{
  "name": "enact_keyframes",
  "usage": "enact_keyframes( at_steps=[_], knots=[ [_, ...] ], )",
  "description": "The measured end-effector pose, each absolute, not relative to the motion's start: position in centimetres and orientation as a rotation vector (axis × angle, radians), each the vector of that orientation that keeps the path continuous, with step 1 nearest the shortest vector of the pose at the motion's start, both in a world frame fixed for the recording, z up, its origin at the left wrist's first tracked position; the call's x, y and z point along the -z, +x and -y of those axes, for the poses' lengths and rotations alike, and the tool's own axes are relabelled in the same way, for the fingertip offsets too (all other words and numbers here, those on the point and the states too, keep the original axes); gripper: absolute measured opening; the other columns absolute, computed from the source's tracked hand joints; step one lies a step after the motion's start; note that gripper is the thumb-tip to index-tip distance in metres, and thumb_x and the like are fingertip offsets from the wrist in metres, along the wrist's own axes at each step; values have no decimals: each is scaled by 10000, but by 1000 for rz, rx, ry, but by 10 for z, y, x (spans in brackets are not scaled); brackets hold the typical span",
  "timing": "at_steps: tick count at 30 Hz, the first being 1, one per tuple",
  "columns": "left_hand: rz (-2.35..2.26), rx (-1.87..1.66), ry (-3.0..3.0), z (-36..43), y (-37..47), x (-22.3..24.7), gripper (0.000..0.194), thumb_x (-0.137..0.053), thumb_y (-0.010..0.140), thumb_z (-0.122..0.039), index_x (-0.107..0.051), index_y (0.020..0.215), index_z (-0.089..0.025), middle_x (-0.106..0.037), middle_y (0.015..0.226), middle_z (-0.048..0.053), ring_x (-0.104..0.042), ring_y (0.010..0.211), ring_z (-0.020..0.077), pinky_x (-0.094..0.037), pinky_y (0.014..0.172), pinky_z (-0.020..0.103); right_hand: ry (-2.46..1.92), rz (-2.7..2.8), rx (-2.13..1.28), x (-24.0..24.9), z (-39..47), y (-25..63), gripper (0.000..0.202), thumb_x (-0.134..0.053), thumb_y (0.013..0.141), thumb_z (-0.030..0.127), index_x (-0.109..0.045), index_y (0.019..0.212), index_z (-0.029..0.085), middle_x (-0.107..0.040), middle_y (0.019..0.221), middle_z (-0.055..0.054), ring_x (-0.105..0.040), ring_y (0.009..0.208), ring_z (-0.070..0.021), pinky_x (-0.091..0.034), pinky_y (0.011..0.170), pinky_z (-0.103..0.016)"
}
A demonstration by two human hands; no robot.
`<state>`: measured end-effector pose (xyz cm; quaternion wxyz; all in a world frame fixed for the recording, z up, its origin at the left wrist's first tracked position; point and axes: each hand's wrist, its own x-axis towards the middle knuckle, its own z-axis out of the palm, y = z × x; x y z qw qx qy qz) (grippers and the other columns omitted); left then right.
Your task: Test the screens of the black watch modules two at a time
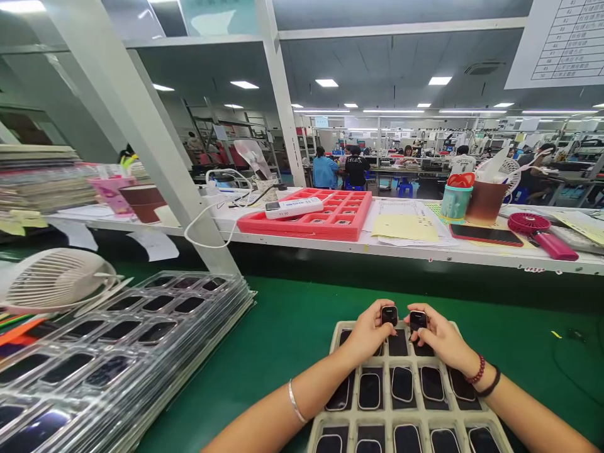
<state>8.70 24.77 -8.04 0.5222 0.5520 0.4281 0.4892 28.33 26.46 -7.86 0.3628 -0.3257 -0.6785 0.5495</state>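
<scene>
My left hand (370, 332) holds a small smartwatch body (389, 315) upright between thumb and fingers, its dark screen facing me. In my right hand (438, 336) is a second watch body (418, 320), gripped the same way, with faint light marks on its screen. Both hands hover at the far row of a pale compartment tray (384, 415). Rows of similar square watch bodies (402, 384) lie in its compartments. Between my hands, one far compartment (397, 343) shows a dark bottom. My wrists partly cover the outer compartments.
At left, stacked clear plastic trays (189, 333) hold dark screens beside a white fan (61, 280). On the shelf ahead are a red foam tray (349, 220), papers (406, 220), a phone (486, 235) and a pink handheld fan (542, 233). A slanted white post (165, 157) rises left. People sit far off.
</scene>
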Motion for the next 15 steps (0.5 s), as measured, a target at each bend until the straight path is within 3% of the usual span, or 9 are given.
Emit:
enact_keyframes(
  at_steps=[15],
  knots=[
    [-1043, -1225, 1379, -248, 88, 82, 452, -601, 662, -90, -516, 1101, -151, -625, 961, 65, -618, 833, 163, -511, 763, 269, -744, 1770, -1440, 74, -263, 289, 486, -528, 797, 187, -420, 1270, 212, -538, 1235, -118, -624, 898, -187, -519, 779, -345]
  ],
)
